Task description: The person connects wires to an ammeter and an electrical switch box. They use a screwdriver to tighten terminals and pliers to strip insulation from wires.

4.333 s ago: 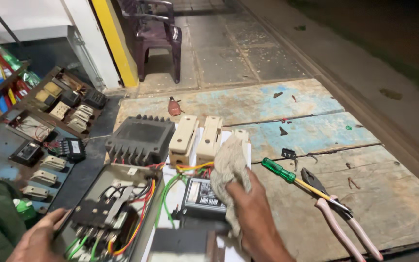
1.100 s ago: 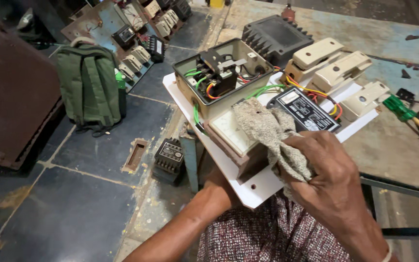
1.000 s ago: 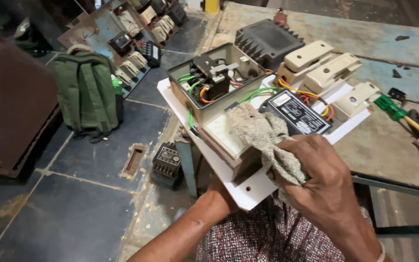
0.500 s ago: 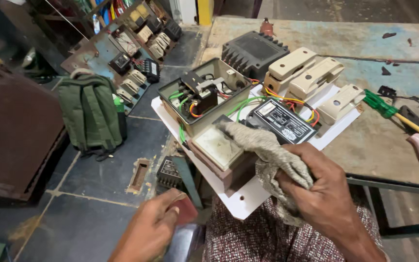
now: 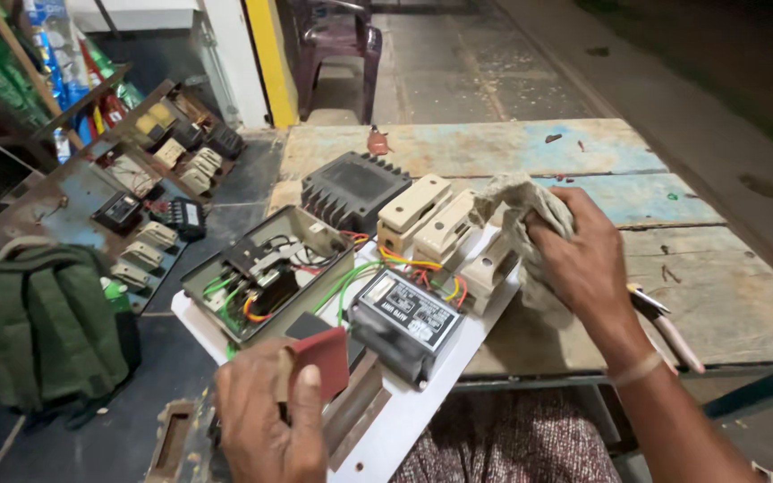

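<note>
My left hand (image 5: 266, 420) holds a small dark red rectangular piece (image 5: 322, 358) over the near end of a white board (image 5: 422, 402). On the board sit an open grey box with coloured wires (image 5: 261, 277), a black unit with a label (image 5: 404, 317) and cream switch blocks (image 5: 427, 215). A crumpled grey rag (image 5: 516, 210) is gripped in my right hand (image 5: 583, 259) at the board's right side, beside the cream blocks. Behind them a black finned box (image 5: 351, 188) rests on the wooden table (image 5: 717, 295).
A green backpack (image 5: 42, 326) stands on the floor at left, next to a slanted panel (image 5: 73, 192) carrying several switches. Pliers with pale handles (image 5: 668, 322) lie under my right wrist. A dark plastic chair (image 5: 337, 40) stands beyond the table.
The view has swung up from the floor to the table. My left hand came up holding the red piece. My right hand moved the rag from the board's near middle to its right side.
</note>
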